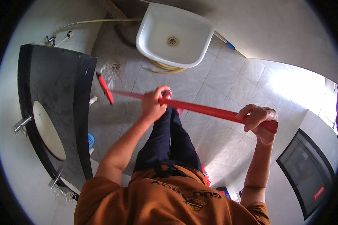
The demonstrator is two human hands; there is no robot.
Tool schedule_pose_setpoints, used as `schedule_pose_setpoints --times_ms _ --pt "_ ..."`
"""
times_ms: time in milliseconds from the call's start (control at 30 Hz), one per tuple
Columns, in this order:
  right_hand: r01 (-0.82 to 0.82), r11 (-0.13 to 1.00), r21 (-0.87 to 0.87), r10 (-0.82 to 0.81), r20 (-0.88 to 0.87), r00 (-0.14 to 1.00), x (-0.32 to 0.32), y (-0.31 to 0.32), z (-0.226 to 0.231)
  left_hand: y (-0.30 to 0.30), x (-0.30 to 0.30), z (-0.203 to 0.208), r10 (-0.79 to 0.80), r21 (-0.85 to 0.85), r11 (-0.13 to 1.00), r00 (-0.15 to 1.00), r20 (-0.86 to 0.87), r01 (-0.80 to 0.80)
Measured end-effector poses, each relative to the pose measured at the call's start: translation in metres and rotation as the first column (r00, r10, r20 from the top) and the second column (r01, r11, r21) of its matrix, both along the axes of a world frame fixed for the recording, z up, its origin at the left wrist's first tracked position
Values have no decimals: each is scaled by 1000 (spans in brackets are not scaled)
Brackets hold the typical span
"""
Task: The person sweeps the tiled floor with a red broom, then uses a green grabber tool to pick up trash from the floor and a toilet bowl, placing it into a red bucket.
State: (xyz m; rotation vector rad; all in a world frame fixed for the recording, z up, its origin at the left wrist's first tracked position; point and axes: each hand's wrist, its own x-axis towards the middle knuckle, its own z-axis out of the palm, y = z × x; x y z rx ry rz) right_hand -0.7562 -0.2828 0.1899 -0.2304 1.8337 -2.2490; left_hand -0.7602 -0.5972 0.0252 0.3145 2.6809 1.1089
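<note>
Slanting across in front of me is a red floor squeegee (206,109) with a long handle. My left hand (153,103) wraps around the middle of the handle. Close to its upper end, my right hand (257,119) grips it, with a short stub showing past the fist. The red squeegee head (105,89) is down on the grey tiled floor (229,88) at the left. A wet, foamy patch (108,77) lies beside that head, around a floor drain (115,68).
A white utility sink (165,26) stands ahead, with a coiled yellow hose (165,68) below it. Along the left runs a dark counter (56,75) with an oval basin (48,129). A blue-ended pole (229,45) leans by the sink. Something blue (91,141) sits under the counter.
</note>
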Motion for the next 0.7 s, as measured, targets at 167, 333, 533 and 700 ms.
schedule_pose_setpoints --times_ms 167,333,533,700 --pt "-77 994 -75 102 412 906 17 -57 -13 -46 91 -41 144 30 986 924 355 -165" --pt "-120 993 16 109 298 948 5 -50 17 -4 82 -36 23 101 994 974 227 -47" --pt "168 977 133 -146 -161 976 23 -9 52 58 27 -3 22 237 971 1000 -17 -17" --pt "362 928 91 -327 -268 906 90 45 78 98 47 25 -148 175 973 989 -27 150"
